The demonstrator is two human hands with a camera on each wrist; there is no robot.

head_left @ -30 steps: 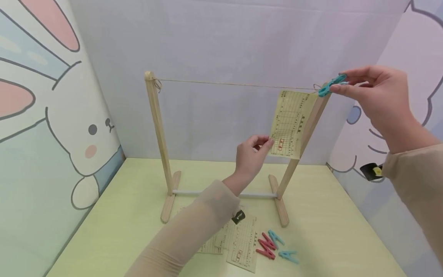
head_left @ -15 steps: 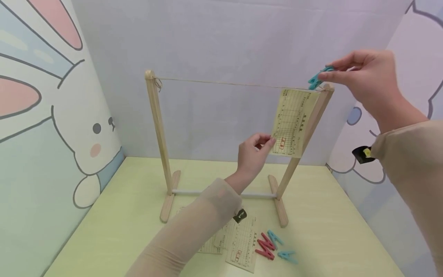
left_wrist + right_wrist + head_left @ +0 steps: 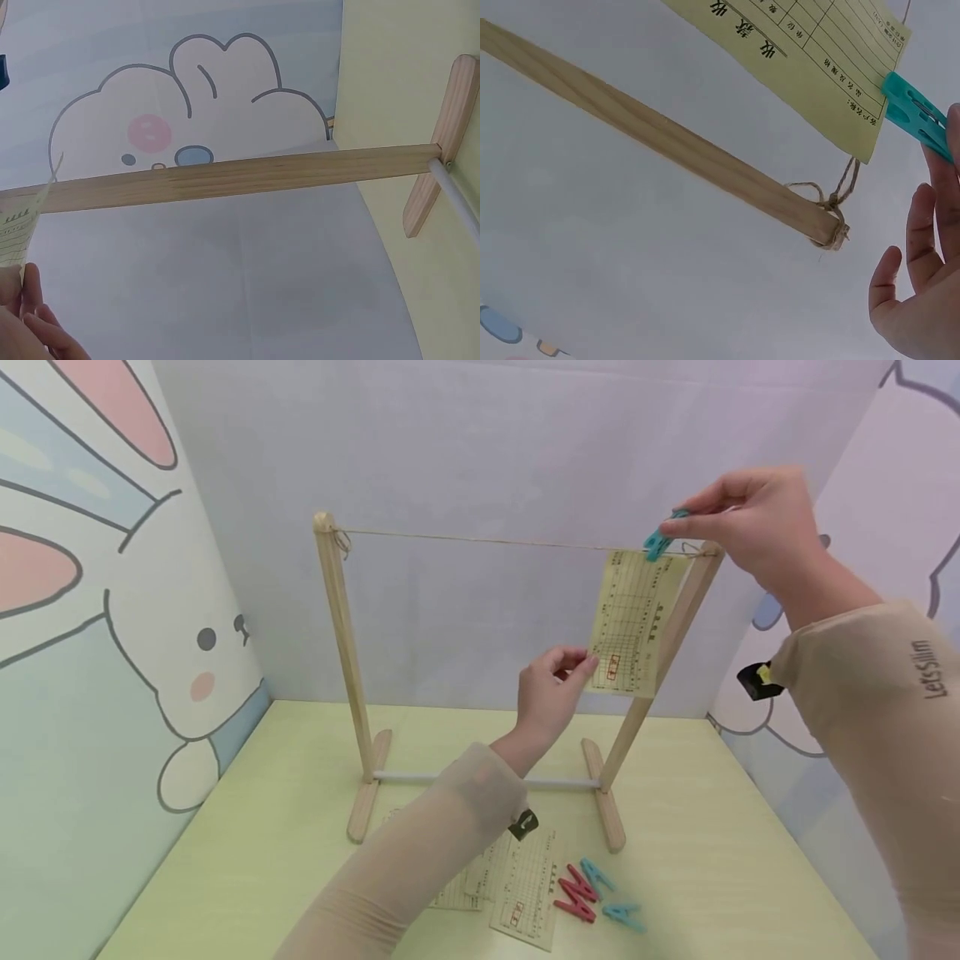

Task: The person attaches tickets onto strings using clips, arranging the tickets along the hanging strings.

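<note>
A thin yellow paper slip printed with a grid (image 3: 632,620) is hung at the right end of a taut twine line (image 3: 487,541), just beside the right wooden post (image 3: 660,660) of a small drying frame. A teal plastic clothes peg (image 3: 660,537) is set at the slip's top edge, where paper and twine meet; in the right wrist view its tip is seen over the paper's corner (image 3: 870,112). The peg is pinched between thumb and fingertips of the right hand (image 3: 750,527). The slip's lower left corner is pinched between thumb and forefinger of the left hand (image 3: 551,693), which steadies the sheet.

The slip is judged very light, limp and easily creased or torn, so it is best taken by an edge or corner with a gentle pinch. The peg is judged stiff, light and sprung, and is best squeezed at its tail end.

Near the front edge of the pale green table (image 3: 712,827), more printed slips (image 3: 517,893) are laid flat, with red pegs (image 3: 576,893) and teal pegs (image 3: 618,906) just beside them on the right. The frame's feet are joined by a white rod (image 3: 405,776).
</note>
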